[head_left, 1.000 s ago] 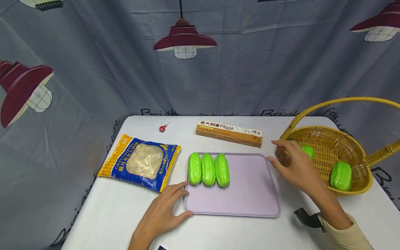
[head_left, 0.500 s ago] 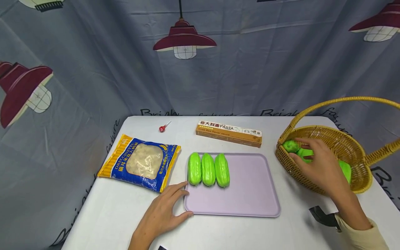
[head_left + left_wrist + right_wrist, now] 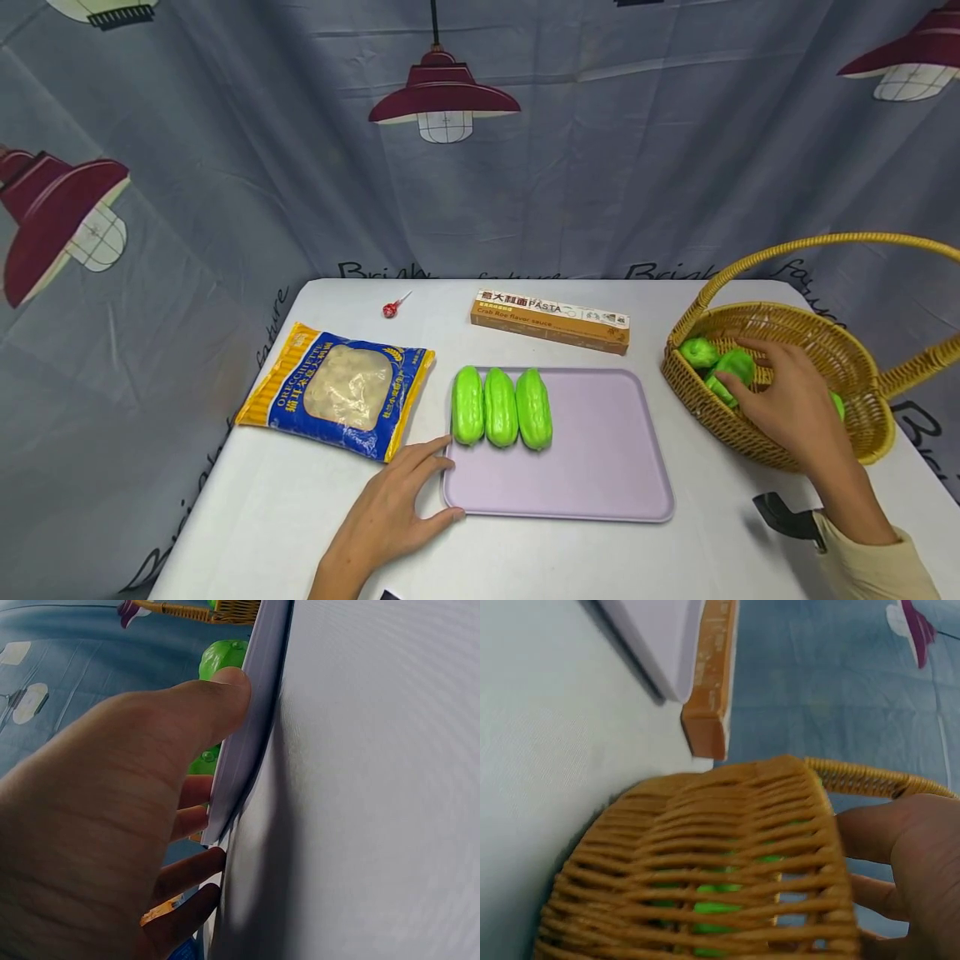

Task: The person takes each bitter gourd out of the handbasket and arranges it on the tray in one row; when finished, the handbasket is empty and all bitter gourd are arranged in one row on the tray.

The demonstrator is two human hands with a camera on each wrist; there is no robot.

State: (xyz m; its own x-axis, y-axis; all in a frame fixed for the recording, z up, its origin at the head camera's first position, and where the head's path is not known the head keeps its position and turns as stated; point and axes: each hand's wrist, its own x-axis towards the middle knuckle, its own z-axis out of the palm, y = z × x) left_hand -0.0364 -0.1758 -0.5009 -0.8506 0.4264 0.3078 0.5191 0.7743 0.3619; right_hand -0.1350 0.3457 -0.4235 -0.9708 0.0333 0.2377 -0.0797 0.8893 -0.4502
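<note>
The lilac tray (image 3: 600,450) holds three green cucumber-like vegetables (image 3: 500,407), upright in a row at its left end. At the tray's near-left corner rests my left hand (image 3: 390,508), thumb and fingertips touching the rim; the left wrist view shows the thumb (image 3: 229,694) against the tray edge (image 3: 251,720). Inside the wicker basket (image 3: 832,333), my right hand (image 3: 798,408) has its thumb and fingers around a tilted green vegetable (image 3: 737,365). Another green one (image 3: 699,353) sits left of it. In the right wrist view the basket wall (image 3: 705,862) hides the fingertips.
A blue and yellow pasta bag (image 3: 341,387) lies left of the tray. Behind the tray is a brown pasta box (image 3: 551,323), with a red lollipop (image 3: 390,310) farther left. The basket's tall handle (image 3: 825,240) arches over it. Partly behind my right hand is another green vegetable (image 3: 837,406).
My right hand has moved right from the basket's left rim into the basket, and the vegetable at its fingers has turned and tilted. My left hand has stayed at the tray.
</note>
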